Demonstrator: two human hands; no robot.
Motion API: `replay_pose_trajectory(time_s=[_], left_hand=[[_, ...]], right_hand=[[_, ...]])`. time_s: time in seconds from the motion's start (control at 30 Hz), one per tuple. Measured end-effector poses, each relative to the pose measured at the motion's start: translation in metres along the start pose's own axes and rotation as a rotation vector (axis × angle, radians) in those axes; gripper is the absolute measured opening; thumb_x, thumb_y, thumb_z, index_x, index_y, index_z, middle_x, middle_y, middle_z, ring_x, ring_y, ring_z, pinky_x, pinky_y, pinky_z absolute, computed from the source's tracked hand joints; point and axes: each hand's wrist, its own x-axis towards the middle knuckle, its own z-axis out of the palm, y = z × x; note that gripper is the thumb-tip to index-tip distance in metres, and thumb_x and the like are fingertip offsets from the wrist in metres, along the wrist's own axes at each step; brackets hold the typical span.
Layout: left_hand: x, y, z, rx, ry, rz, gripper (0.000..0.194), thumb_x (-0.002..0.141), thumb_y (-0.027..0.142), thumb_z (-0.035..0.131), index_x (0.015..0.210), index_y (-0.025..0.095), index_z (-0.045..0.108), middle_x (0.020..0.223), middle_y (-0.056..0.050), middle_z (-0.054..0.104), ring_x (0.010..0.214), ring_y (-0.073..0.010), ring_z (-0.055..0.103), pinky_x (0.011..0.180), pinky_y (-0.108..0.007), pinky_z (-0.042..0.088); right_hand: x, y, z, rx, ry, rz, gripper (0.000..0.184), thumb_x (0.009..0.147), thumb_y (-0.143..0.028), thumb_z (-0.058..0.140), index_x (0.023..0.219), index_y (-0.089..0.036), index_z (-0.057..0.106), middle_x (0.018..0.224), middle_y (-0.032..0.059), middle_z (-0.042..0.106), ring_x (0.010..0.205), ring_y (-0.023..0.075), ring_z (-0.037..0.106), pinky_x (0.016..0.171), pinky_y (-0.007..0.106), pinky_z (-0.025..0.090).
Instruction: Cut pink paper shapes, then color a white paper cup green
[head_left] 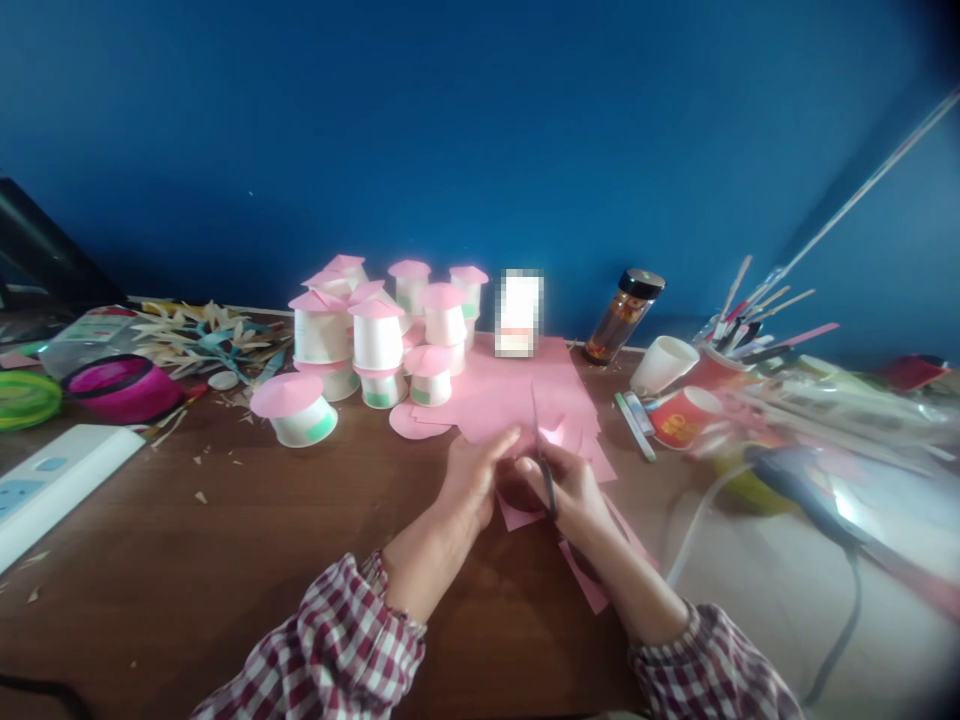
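Observation:
My left hand (471, 478) pinches a small piece of pink paper (519, 512) over the wooden table (225, 560). My right hand (570, 486) grips a pair of scissors (541, 445) whose blades point up and away, cutting into that paper. Just behind the hands lies a stack of pink paper sheets (517, 390). Pink offcuts (585, 580) lie under my right forearm. Both sleeves are red-and-white plaid.
Several white paper cups with pink paper tops (375, 335) stand at the back left. A pink bowl (120, 385) and a white power strip (52, 480) are at the left. A bottle (624, 315), cups with brushes (720, 365) and a glue gun with cable (802, 490) fill the right.

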Motion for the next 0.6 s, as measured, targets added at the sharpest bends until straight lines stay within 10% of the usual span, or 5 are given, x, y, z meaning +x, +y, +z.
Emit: replay_pose_trajectory(time_s=[0.6], left_hand=[[-0.0028, 0.0014, 0.0024, 0.073, 0.039, -0.011, 0.038, 0.057, 0.026, 0.08, 0.085, 0.004, 0.068, 0.078, -0.015, 0.07, 0.071, -0.0268, 0.067, 0.066, -0.038, 0.054]], right_hand=[[0.0029, 0.0018, 0.0001, -0.096, -0.001, -0.009, 0.034, 0.079, -0.047, 0.062, 0.077, -0.013, 0.06, 0.058, -0.0006, 0.052, 0.053, 0.0125, 0.047, 0.047, 0.022, 0.035]])
